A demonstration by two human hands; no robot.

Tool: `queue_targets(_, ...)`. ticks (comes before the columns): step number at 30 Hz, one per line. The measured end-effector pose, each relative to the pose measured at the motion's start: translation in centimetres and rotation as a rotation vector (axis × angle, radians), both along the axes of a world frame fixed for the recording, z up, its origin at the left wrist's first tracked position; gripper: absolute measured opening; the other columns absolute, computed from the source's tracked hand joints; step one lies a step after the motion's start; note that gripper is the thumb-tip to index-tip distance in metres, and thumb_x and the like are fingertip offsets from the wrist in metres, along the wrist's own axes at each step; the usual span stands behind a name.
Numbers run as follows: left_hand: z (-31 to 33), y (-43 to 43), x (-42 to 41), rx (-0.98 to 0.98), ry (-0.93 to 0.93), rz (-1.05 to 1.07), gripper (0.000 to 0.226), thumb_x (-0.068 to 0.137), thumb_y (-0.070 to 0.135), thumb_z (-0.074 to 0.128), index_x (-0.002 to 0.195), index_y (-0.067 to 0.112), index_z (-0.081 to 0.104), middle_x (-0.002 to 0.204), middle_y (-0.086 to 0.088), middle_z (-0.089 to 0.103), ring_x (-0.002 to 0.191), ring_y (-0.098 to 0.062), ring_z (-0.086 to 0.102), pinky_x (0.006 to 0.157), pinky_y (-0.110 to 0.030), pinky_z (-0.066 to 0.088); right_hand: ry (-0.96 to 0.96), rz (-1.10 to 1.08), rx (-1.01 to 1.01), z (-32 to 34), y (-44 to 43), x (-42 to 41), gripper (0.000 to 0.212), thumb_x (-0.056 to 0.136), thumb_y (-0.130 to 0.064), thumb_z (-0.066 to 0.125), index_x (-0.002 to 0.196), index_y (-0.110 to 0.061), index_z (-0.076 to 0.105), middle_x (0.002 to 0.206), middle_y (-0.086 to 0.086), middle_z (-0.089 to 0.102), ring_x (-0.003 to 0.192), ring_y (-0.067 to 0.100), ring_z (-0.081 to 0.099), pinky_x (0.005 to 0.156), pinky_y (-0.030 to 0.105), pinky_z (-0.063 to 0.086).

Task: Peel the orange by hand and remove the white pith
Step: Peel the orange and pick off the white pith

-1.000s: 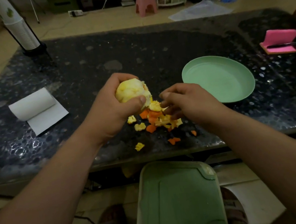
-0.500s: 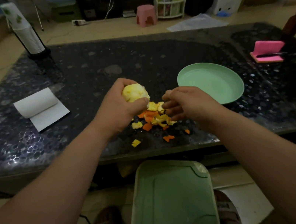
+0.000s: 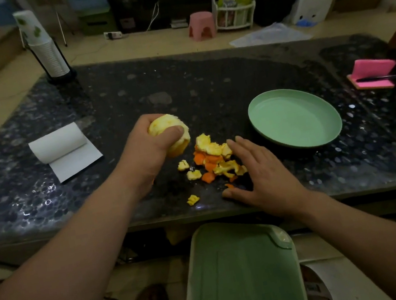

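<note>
The orange [image 3: 169, 134], stripped of its skin and coated in pale pith, sits in the left hand [image 3: 149, 155], whose fingers curl round its far side while the thumb presses across its near face. It is held just above the dark speckled table [image 3: 207, 83], a little left of centre. The fruit is nearly round, so no long axis can be told; its bared pale top faces up and away from the person. The right hand [image 3: 263, 175] holds nothing: its fingers are straight and spread, palm down, with the fingertips at the right flank of the peel pile [image 3: 215, 158] and the thumb tip down near the front edge; whether the palm touches the surface cannot be told. The pile lies just right of the orange, and 1 loose scrap [image 3: 192, 199] lies closest to that front edge. The green plate [image 3: 292, 116] stands right of the pile, apart from it. The paper roll [image 3: 61, 145] lies well off to the left. Bare tabletop stretches behind the 2 hands to the far edge. Below the front edge stands a green lidded container [image 3: 239, 273].
</note>
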State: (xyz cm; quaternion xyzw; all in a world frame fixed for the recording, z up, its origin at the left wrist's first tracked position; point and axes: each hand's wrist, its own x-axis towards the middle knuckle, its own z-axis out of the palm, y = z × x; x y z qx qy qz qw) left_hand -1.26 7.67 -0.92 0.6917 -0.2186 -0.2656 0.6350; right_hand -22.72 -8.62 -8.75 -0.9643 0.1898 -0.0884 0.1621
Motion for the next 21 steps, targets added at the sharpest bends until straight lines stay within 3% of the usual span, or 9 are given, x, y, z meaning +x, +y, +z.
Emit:
queue_targets(3,-0.1,-0.9,-0.6,-0.027,0.31,-0.055,0.036,0.096,0.023,0.074,0.129,0.02,0.062,0.127,-0.013,0.068,0.102,-0.03,0.071,0.08,-0.046,0.065,0.011,0.058,-0.023,-0.3,0.0,1.9,0.106,0.087,-0.086,0.048,0.168,-0.041,-0.004,0.178,-0.006,0.002,0.164,0.014,0.003,0.133,0.05,0.012)
queue_targets(8,-0.4,-1.0,-0.9,-0.036,0.805,-0.057,0.048,0.092,0.039,0.077,0.129,0.011,0.069,0.12,-0.021,0.074,0.105,-0.038,0.074,0.082,-0.05,0.065,-0.034,0.004,-0.02,-1.0,-0.2,3.9,0.097,0.092,-0.084,0.043,0.168,-0.039,0.003,0.177,-0.002,0.01,0.163,0.02,0.01,0.131,0.055,0.016)
queue_targets(12,-0.7,-0.7,-0.7,-0.127,0.891,-0.052,0.057,0.093,0.037,0.074,0.139,0.005,0.063,0.119,-0.027,0.074,0.106,-0.045,0.074,0.088,-0.055,0.064,-0.158,-0.047,-0.063,-1.1,1.0,3.8,0.09,0.095,-0.079,0.046,0.167,-0.032,0.02,0.173,0.0,0.026,0.161,0.019,0.02,0.13,0.054,0.019)
queue_targets(15,-0.6,-0.3,-0.3,-0.115,0.891,-0.074,0.063,0.093,0.049,0.073,0.137,0.006,0.063,0.123,-0.028,0.072,0.108,-0.044,0.074,0.095,-0.056,0.06,-0.147,0.051,-0.123,-0.6,2.6,3.7,0.093,0.092,-0.081,0.047,0.165,-0.029,0.025,0.17,-0.001,0.03,0.161,0.02,0.021,0.13,0.055,0.018)
queue_targets(18,-0.2,-0.2,0.1,-0.092,0.851,-0.003,0.059,0.091,0.047,0.077,0.135,0.01,0.065,0.119,-0.023,0.074,0.098,-0.04,0.077,0.082,-0.051,0.065,-0.095,0.178,-0.206,-0.5,4.3,4.7,0.095,0.09,-0.083,0.049,0.165,-0.027,0.029,0.17,0.0,0.03,0.161,0.022,0.02,0.129,0.059,0.018)
queue_targets(21,0.2,-0.1,0.7,-0.102,0.818,0.123,0.049,0.092,0.038,0.077,0.134,0.014,0.067,0.124,-0.02,0.073,0.103,-0.039,0.074,0.072,-0.048,0.065,-0.04,0.241,-0.265,-0.7,5.8,6.8,0.082,0.095,-0.08,0.043,0.163,-0.036,0.032,0.172,0.003,0.028,0.163,0.025,0.016,0.129,0.062,0.014)
